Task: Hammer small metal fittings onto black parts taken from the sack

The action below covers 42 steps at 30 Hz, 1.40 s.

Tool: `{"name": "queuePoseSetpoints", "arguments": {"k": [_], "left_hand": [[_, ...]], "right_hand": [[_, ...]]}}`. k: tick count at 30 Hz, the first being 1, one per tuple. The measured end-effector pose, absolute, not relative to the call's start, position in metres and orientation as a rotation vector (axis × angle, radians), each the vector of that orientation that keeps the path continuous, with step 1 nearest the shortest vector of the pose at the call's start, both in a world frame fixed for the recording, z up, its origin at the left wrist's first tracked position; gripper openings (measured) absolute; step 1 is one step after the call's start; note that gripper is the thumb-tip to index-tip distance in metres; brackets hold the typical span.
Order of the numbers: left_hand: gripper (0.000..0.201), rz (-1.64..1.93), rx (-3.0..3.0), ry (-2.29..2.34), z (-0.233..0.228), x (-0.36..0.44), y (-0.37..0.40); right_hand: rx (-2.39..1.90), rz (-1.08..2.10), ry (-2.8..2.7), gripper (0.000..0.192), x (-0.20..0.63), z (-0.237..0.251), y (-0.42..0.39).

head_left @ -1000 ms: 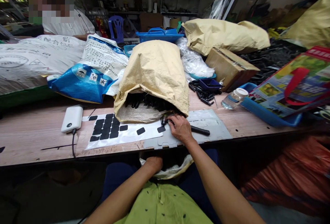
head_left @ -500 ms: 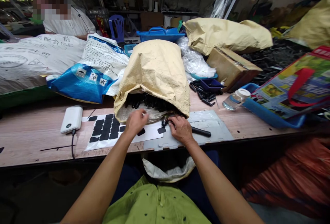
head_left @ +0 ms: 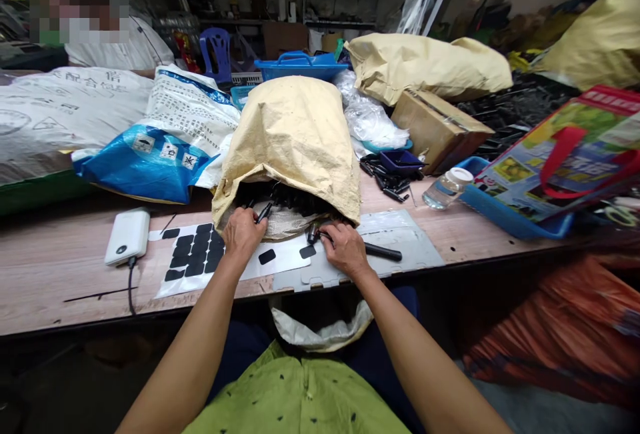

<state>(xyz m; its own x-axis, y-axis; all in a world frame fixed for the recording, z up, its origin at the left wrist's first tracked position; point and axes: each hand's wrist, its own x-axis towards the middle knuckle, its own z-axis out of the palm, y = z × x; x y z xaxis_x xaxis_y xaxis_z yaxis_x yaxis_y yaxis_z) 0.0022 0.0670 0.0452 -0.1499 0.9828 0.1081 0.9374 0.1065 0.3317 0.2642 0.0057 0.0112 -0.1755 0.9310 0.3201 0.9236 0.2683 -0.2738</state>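
The left hand (head_left: 243,233) has moved up to the sack mouth (head_left: 280,211), fingers pinching a black rod (head_left: 263,213) angling away; the right hand (head_left: 345,249) is gripping another rod (head_left: 383,252) lying crosswise.

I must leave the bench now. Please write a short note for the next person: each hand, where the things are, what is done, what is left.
Left hand: shut on a black part, at the mouth of the tan sack.
Right hand: on a black rod, pressing it on the grey plate.
Pads: the sheet of black pads lies left of the hands; two loose pads sit near the plate.
Done: cannot tell from this view; some pad places on the sheet are bare.
Left: many black parts in the sack.
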Motion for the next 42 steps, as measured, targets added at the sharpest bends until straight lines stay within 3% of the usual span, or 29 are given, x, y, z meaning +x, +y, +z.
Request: {"name": "queuePoseSetpoints", "arguments": {"k": [8, 18, 28, 42], "left_hand": [[0.014, 0.660, 2.165, 1.354, 0.020, 0.001, 0.008], [0.020, 0.707, 2.111, 1.386, 0.010, 0.004, 0.012], [0.019, 0.750, 2.007, 1.416, 0.010, 0.006, 0.013], [0.018, 0.768, 2.018, 1.424, 0.006, 0.006, 0.014]], "right_hand": [[-1.668, 0.003, -2.111, 0.021, 0.264, 0.008, 0.006], [-1.638, 0.011, -2.165, 0.023, 0.267, 0.014, 0.009], [-1.317, 0.214, -2.107, 0.028, 0.226, 0.048, -0.016], [-1.346, 0.148, -2.163, 0.026, 0.216, 0.044, -0.026]]}}
